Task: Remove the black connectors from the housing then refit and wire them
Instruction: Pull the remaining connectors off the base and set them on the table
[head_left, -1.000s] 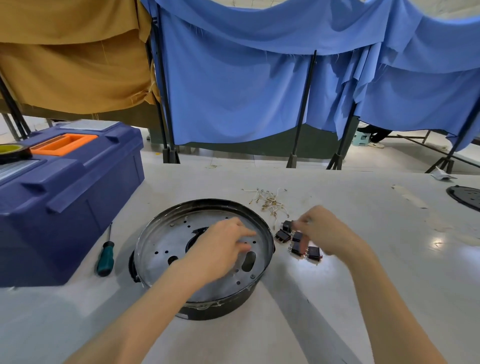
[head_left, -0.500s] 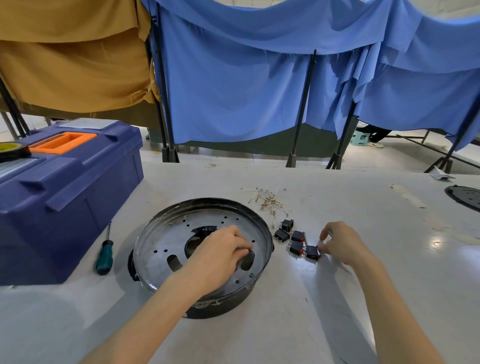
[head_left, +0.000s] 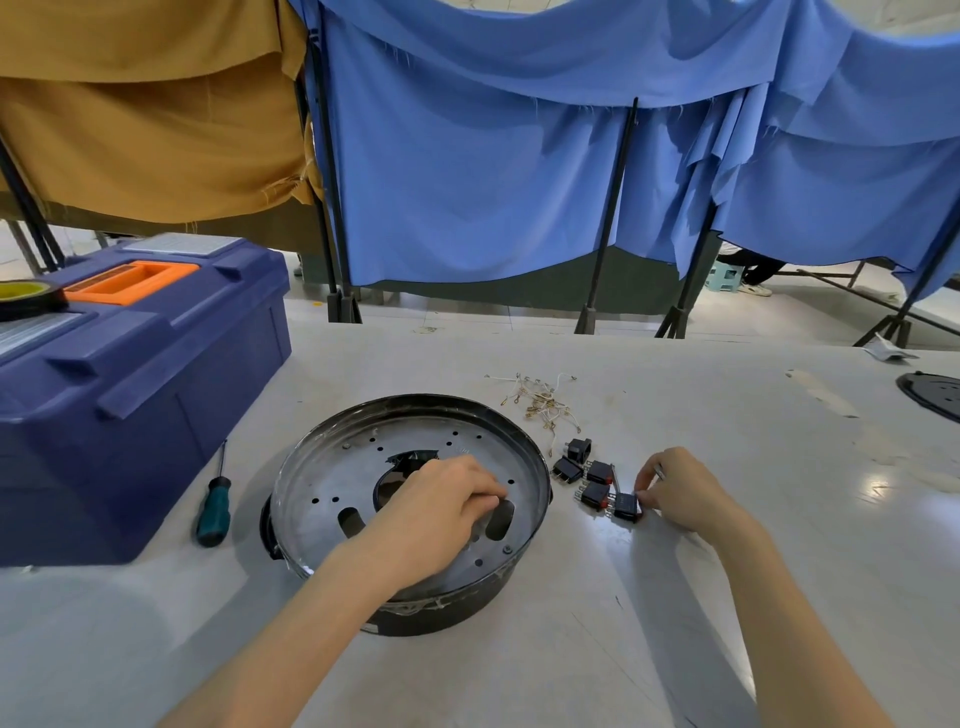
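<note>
Five black connectors (head_left: 600, 472) lie on the desk (head_left: 810, 545) just right of the housing (head_left: 332, 467); the right hand (head_left: 680, 488) pinches the nearest connector (head_left: 626, 506). Best lifted by its body, sparing the pins; the left hand (head_left: 441, 514) rests bent-fingered on the housing, grip unclear

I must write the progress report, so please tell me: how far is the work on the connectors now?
Done: removal, it seems; five black connectors lie on the table beside the housing. In hand: the right hand pinches the nearest connector, while the left hand rests on the housing. Left: refitting and wiring; the loose wires lie untouched in a pile.
</note>
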